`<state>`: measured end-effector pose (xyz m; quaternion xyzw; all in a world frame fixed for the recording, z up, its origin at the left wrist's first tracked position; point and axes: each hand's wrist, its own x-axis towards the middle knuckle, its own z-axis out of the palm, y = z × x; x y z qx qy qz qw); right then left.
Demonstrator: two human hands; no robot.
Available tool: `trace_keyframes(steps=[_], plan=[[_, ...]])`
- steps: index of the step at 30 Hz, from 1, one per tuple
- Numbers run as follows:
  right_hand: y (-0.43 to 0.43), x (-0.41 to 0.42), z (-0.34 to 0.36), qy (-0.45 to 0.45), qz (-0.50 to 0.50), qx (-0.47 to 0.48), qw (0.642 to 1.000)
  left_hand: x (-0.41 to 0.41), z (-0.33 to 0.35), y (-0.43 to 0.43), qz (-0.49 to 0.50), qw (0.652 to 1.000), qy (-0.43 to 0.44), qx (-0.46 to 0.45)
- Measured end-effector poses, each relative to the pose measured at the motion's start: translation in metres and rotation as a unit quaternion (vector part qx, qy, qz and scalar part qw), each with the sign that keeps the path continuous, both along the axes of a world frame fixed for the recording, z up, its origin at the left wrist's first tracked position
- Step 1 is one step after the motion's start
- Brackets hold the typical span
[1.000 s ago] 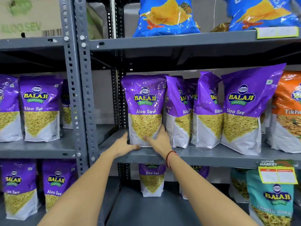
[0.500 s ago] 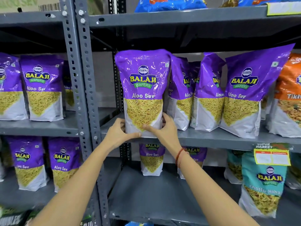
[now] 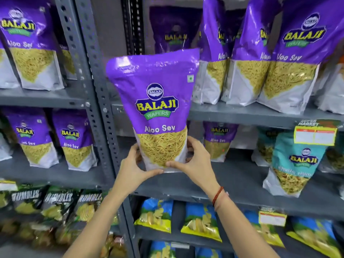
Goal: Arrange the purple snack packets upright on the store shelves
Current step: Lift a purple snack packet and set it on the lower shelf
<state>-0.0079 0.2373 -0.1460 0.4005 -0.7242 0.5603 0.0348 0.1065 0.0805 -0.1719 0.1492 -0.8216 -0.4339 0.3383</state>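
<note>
A purple Aloo Sev packet is held upright in the air in front of the grey shelf rack. My left hand grips its lower left corner and my right hand grips its lower right corner. Behind it, further purple packets stand upright on the upper shelf, and one dim packet sits at the back. One small purple packet stands at the back of the lower shelf.
A perforated grey upright post divides the rack. The left bay holds more purple packets on two shelves. A teal packet stands at the right under a yellow price tag. Black and blue-yellow packets fill the bottom shelves.
Both hands have lifted the purple packet off the upper shelf and brought it toward me and downward. The camera has tilted down, showing lower shelves.
</note>
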Motion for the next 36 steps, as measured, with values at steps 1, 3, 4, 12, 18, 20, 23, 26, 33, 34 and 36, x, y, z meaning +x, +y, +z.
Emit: trace_keyframes(steps=[1, 3, 4, 12, 18, 20, 23, 26, 33, 34, 36], plan=[[0.0, -0.001, -0.011, -0.015, 0.002, 0.01, 1.0, 0.0, -0.009, -0.002, -0.007, 1.0, -0.019, 0.004], [-0.001, -0.005, -0.037, -0.048, 0.007, 0.034, 0.998, -0.003, -0.032, -0.007, -0.021, 0.997, -0.07, 0.023], [-0.002, -0.008, -0.049, -0.063, 0.005, 0.045, 0.997, -0.006, -0.042, -0.01, -0.028, 0.995, -0.093, 0.029], [-0.032, -0.056, -0.125, -0.123, -0.028, 0.15, 0.981, -0.051, -0.111, -0.04, -0.036, 0.986, -0.152, 0.053], [-0.065, -0.096, -0.147, -0.124, -0.033, 0.259, 0.957, -0.091, -0.145, -0.066, 0.017, 0.976, -0.213, 0.033], [-0.073, -0.103, -0.15, -0.137, -0.034, 0.283, 0.949, -0.101, -0.151, -0.073, 0.02, 0.969, -0.243, 0.038], [-0.085, -0.111, -0.147, -0.147, -0.047, 0.319, 0.935, -0.115, -0.149, -0.084, 0.028, 0.951, -0.307, 0.013], [-0.091, -0.111, -0.14, -0.152, -0.056, 0.341, 0.926, -0.122, -0.137, -0.084, 0.04, 0.924, -0.38, -0.019], [-0.052, -0.101, -0.098, -0.104, -0.12, 0.194, 0.968, -0.11, -0.073, -0.057, -0.067, 0.924, -0.377, -0.017], [-0.042, -0.099, -0.084, -0.086, -0.13, 0.156, 0.975, -0.107, -0.051, -0.045, -0.091, 0.94, -0.329, -0.006], [-0.019, -0.095, -0.049, -0.043, -0.157, 0.071, 0.984, -0.1, 0.005, -0.015, -0.158, 0.961, -0.227, 0.026]])
